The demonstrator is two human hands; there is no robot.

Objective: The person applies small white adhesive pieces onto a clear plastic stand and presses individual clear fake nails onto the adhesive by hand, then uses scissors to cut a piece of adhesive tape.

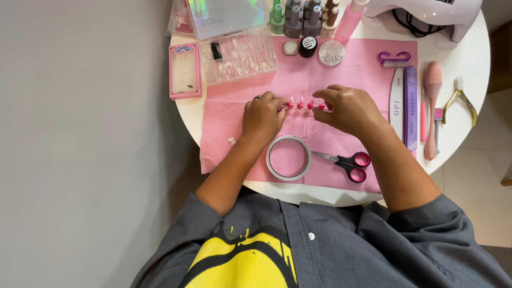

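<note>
My left hand point(262, 116) and my right hand point(346, 109) rest on a pink mat point(352, 72) on a small round white table point(469, 133). Between their fingertips runs a short row of small pink nail tips point(305, 104) on a clear strip. Both hands pinch at the ends of this row. A roll of tape point(288, 157) lies just in front of my left wrist. Black scissors with pink handle rings point(346, 161) lie beside the roll, under my right forearm.
Behind the mat stand several polish bottles point(303, 18), a clear compartment box of nail tips point(240, 56), a pink case point(185, 70), small jars point(308, 46) and a white nail lamp point(426, 16). Nail files point(404, 104), a brush point(432, 101) and cuticle nippers point(462, 101) lie right.
</note>
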